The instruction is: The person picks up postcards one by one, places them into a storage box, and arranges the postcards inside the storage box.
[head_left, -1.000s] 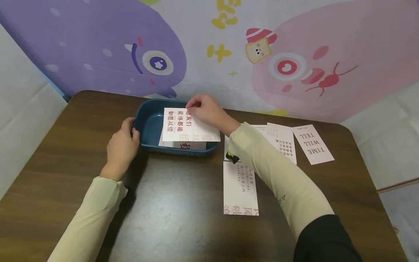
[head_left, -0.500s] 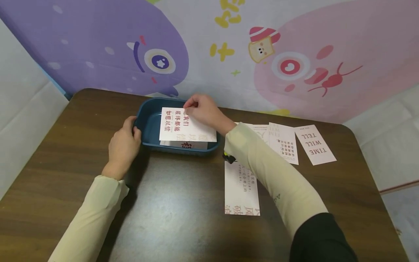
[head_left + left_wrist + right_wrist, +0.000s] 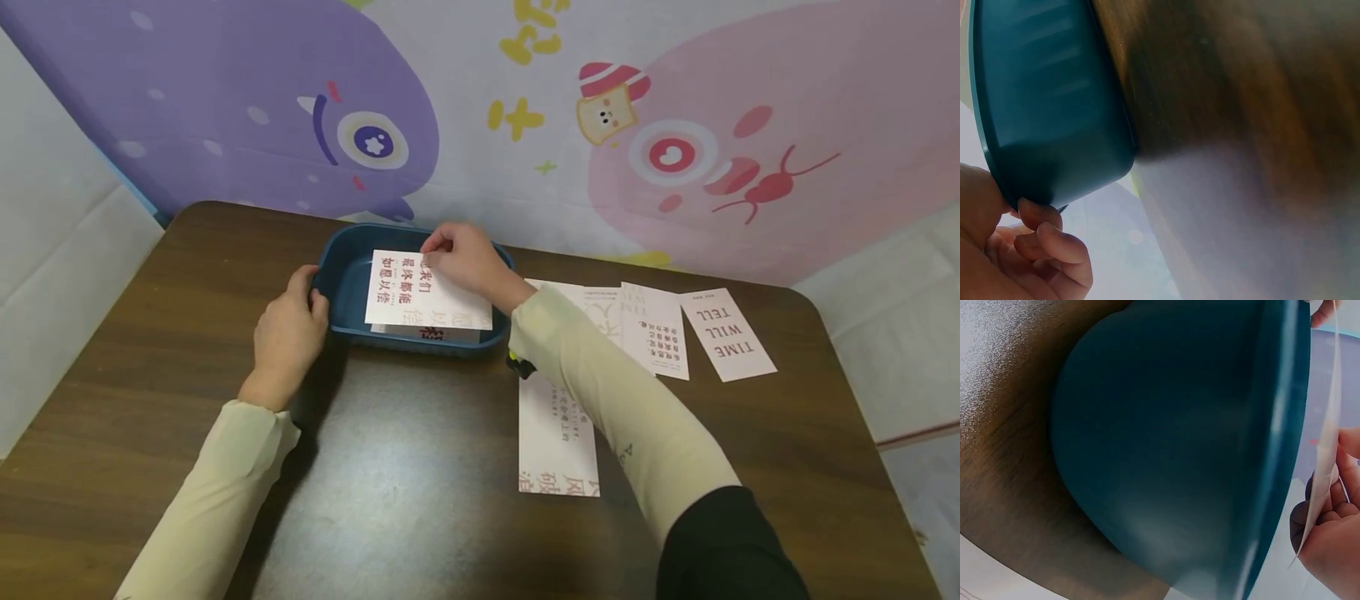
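While the right hand (image 3: 465,262) pinches the printed card (image 3: 423,296) near its far edge, between thumb and bent fingers, it holds the card above the blue dish (image 3: 348,287), apart from the rim in the right wrist view; the card's long axis runs left to right, one short end pointing toward the left hand (image 3: 288,329), its printed face up and its dark characters upright from the wearer's side; the left hand grips the dish's left end by the rim.

Between the card's left end and that rim, a strip of dish floor shows; a second card (image 3: 450,335) lies inside, partly covered; behind the dish, little bench (image 3: 375,442) remains before the patterned backdrop (image 3: 487,183); in front, brown wood stretches toward the wearer; to the right, a long card (image 3: 558,450), a "TIME WILL TELL" card (image 3: 729,335) slanting near the bench's right edge, and others limit the room.
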Available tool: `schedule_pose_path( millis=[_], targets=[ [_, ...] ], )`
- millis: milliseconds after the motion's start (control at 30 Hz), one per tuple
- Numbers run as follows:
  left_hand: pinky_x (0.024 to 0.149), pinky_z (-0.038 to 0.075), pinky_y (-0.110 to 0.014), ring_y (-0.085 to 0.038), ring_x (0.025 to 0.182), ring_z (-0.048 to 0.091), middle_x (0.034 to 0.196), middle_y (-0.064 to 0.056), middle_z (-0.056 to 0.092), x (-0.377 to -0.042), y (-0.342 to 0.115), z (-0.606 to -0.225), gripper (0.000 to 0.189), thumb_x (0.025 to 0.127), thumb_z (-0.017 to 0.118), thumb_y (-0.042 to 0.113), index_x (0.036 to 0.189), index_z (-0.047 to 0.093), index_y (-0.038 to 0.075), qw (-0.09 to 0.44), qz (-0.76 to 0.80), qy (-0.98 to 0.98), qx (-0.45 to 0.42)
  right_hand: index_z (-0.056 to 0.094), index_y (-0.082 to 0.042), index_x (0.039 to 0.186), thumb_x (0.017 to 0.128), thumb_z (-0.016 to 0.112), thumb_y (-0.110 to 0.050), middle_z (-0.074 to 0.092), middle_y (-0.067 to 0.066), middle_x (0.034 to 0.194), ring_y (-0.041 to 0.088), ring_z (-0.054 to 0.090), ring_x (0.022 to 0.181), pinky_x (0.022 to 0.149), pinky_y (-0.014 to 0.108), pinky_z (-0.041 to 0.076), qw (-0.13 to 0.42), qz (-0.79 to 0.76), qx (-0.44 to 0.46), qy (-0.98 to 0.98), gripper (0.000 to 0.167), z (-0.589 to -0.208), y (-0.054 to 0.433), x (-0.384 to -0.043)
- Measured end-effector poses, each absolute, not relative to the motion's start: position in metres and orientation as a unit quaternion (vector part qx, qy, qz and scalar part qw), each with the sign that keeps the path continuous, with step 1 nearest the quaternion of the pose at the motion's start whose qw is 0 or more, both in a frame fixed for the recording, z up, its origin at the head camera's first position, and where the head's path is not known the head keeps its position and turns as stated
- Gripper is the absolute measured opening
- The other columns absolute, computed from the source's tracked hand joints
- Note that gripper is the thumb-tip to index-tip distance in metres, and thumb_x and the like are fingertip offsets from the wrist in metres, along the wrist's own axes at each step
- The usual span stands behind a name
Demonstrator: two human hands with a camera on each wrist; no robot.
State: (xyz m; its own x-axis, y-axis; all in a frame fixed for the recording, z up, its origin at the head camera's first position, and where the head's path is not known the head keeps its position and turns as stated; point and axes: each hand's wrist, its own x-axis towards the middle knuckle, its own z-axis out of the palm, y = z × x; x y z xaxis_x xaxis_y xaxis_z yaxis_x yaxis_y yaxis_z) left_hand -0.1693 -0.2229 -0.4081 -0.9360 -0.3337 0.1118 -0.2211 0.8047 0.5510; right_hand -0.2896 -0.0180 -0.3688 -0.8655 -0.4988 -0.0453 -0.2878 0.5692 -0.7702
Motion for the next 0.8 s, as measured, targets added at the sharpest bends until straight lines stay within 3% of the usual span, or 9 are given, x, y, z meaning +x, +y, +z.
schedule_pose_path(
  millis=[800],
  targets=[
    [0.058, 0.041, -0.052, -0.045, 0.074, 0.059, 0.1, -0.03, 0.063, -0.168, -0.222, -0.405, 0.042, 0.096, 0.035, 0.019, 0.135, 0.044, 0.009, 0.094, -0.279, -0.943, 0.153, 0.065, -0.008, 0.097, 0.09, 0.056, -0.017, 0.063, 0.006, 0.093, 0.017, 0.053, 0.08, 0.074, 0.027, 0.041, 0.132, -0.399, -0.201, 0.885, 0.015, -0.385, -0.018, -0.29]
  ],
)
